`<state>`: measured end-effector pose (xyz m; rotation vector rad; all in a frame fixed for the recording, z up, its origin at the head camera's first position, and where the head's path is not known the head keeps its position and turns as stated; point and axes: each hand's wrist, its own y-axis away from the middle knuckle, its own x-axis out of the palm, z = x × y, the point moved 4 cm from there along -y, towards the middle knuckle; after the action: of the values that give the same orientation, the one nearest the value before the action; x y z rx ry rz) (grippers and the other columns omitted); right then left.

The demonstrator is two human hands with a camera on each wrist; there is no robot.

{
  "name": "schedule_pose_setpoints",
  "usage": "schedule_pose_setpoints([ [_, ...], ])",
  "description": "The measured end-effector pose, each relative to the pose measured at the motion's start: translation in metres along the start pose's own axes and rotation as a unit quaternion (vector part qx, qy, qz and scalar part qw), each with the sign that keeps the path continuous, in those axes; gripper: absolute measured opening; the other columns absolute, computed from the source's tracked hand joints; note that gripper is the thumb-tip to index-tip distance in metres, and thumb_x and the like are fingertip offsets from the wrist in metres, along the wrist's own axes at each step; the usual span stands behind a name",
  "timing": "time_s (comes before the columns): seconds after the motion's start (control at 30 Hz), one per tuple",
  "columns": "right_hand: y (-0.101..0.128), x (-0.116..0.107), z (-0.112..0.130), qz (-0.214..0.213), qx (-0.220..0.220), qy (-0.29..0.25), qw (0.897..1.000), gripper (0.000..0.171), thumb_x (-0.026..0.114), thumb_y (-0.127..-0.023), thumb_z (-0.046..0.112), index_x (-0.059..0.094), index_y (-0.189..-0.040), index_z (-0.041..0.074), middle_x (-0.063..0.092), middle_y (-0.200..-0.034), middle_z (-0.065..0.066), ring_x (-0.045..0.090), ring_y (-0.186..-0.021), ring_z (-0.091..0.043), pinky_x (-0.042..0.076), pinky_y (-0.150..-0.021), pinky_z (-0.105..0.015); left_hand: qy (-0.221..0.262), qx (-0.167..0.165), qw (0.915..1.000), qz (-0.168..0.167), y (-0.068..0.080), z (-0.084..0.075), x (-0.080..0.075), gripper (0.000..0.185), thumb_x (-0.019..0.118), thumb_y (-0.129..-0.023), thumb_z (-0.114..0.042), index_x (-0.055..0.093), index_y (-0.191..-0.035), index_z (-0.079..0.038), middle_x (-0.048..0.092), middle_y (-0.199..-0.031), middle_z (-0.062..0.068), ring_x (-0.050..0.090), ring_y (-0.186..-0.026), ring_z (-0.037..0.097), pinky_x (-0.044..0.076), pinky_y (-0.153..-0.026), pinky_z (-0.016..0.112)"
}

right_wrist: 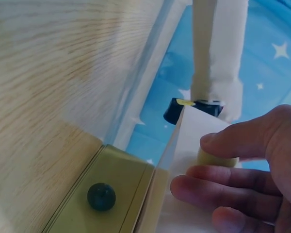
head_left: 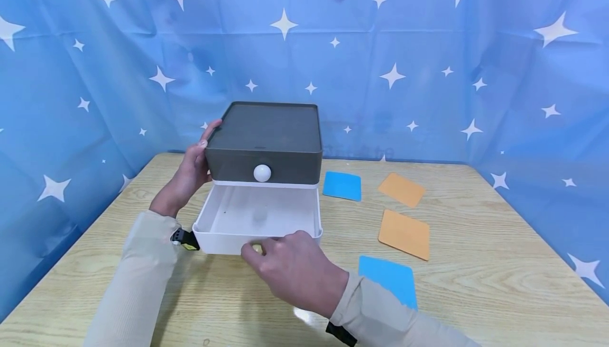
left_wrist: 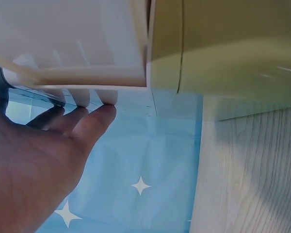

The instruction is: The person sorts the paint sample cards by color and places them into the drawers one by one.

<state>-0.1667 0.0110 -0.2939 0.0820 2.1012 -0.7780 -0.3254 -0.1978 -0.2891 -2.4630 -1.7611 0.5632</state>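
Observation:
A small chest of drawers stands on the table. Its dark grey top drawer (head_left: 264, 167) has a white knob (head_left: 262, 173). Below that, a white drawer (head_left: 223, 243) is pulled out toward me, with nothing inside but a few small marks. My right hand (head_left: 302, 273) pinches its yellowish knob (right_wrist: 217, 160) between thumb and fingers. My left hand (head_left: 187, 175) rests against the chest's left side, fingertips touching the wall in the left wrist view. An olive bottom drawer (right_wrist: 123, 182) with a dark knob (right_wrist: 101, 196) shows in the right wrist view; the open drawer hides it from the head view.
To the right of the chest lie two blue cards (head_left: 342, 185) and two orange cards (head_left: 404, 234) on the wooden table (head_left: 476, 262). A blue curtain with white stars (head_left: 428, 72) hangs behind and beside the table.

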Motion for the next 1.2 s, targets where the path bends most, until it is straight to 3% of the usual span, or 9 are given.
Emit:
schedule_pose_setpoints([
  [0.33,0.003,-0.004,0.004,-0.006,0.000,-0.003,1.000,0.015,0.069,-0.084,0.013,0.066,-0.097,0.021,0.067,-0.070,0.009,0.059,-0.053,-0.007,0.045,-0.042,-0.026,-0.001,0.005,1.0000,0.001,0.000,0.001,-0.001,0.057,0.007,-0.101,-0.058,0.004,-0.157,-0.052,-0.005,-0.169,-0.003,0.016,-0.147,0.045,0.027,-0.104,0.067],
  [0.53,0.006,-0.007,0.001,0.007,0.000,-0.056,0.998,0.017,0.068,-0.087,0.014,0.063,-0.103,0.020,0.067,-0.073,0.008,0.055,-0.056,-0.005,0.037,-0.043,-0.020,-0.003,0.000,1.0000,-0.002,0.002,0.001,-0.002,0.057,0.006,-0.100,-0.059,0.005,-0.157,-0.052,-0.005,-0.169,-0.003,0.014,-0.147,0.044,0.024,-0.105,0.072],
  [0.63,0.012,-0.014,-0.003,-0.007,-0.008,-0.079,0.997,0.024,0.070,-0.087,0.018,0.062,-0.109,0.020,0.064,-0.070,0.009,0.051,-0.056,-0.005,0.033,-0.046,-0.019,-0.004,0.001,1.0000,-0.001,0.001,0.001,-0.001,0.057,0.006,-0.100,-0.059,0.005,-0.157,-0.053,-0.005,-0.169,-0.003,0.014,-0.148,0.043,0.025,-0.105,0.069],
  [0.77,0.022,-0.030,-0.011,-0.055,-0.025,-0.123,0.991,0.033,0.073,-0.085,0.022,0.062,-0.116,0.018,0.056,-0.061,0.010,0.048,-0.051,-0.001,0.031,-0.048,-0.015,0.003,0.006,1.0000,0.004,0.001,0.000,-0.001,0.057,0.007,-0.101,-0.057,0.004,-0.157,-0.051,-0.005,-0.169,-0.003,0.014,-0.148,0.043,0.027,-0.104,0.066],
  [0.83,0.025,-0.039,-0.021,-0.108,-0.045,-0.161,0.980,0.027,0.070,-0.088,0.021,0.063,-0.114,0.015,0.059,-0.060,0.011,0.051,-0.049,0.002,0.032,-0.048,-0.010,0.005,0.006,1.0000,0.003,0.002,0.000,-0.001,0.057,0.008,-0.101,-0.057,0.004,-0.157,-0.051,-0.006,-0.169,-0.003,0.014,-0.148,0.043,0.026,-0.104,0.068],
  [0.93,0.027,-0.047,-0.045,-0.194,-0.072,-0.215,0.955,0.012,0.059,-0.096,0.015,0.067,-0.101,0.008,0.067,-0.063,0.009,0.058,-0.048,0.003,0.037,-0.049,-0.005,0.008,0.006,0.9999,0.000,0.002,-0.001,-0.001,0.057,0.008,-0.101,-0.058,0.004,-0.157,-0.051,-0.006,-0.169,-0.003,0.013,-0.148,0.044,0.025,-0.104,0.072],
  [1.0,0.029,-0.043,-0.067,-0.225,-0.064,-0.230,0.945,0.021,0.051,-0.101,0.015,0.068,-0.092,0.006,0.069,-0.064,0.006,0.060,-0.049,0.002,0.041,-0.051,-0.006,0.009,0.006,0.9999,-0.002,0.003,-0.002,-0.001,0.057,0.008,-0.101,-0.058,0.005,-0.157,-0.052,-0.006,-0.169,-0.003,0.013,-0.148,0.044,0.024,-0.104,0.075],
  [1.1,0.035,-0.023,-0.104,-0.205,-0.004,-0.230,0.951,0.020,0.055,-0.099,0.011,0.069,-0.087,0.006,0.065,-0.062,0.004,0.055,-0.048,-0.001,0.043,-0.051,-0.011,0.013,0.004,0.9999,-0.001,0.003,-0.002,0.000,0.056,0.009,-0.101,-0.058,0.006,-0.157,-0.052,-0.005,-0.169,-0.003,0.014,-0.148,0.044,0.024,-0.104,0.077],
  [1.2,0.042,0.011,-0.142,-0.136,0.082,-0.207,0.965,0.008,0.064,-0.094,0.007,0.068,-0.087,0.008,0.061,-0.059,0.004,0.051,-0.050,-0.002,0.044,-0.052,-0.018,0.018,0.000,0.9998,0.001,0.003,-0.002,-0.001,0.056,0.010,-0.101,-0.058,0.006,-0.157,-0.053,-0.003,-0.169,-0.002,0.015,-0.149,0.044,0.028,-0.103,0.073],
])
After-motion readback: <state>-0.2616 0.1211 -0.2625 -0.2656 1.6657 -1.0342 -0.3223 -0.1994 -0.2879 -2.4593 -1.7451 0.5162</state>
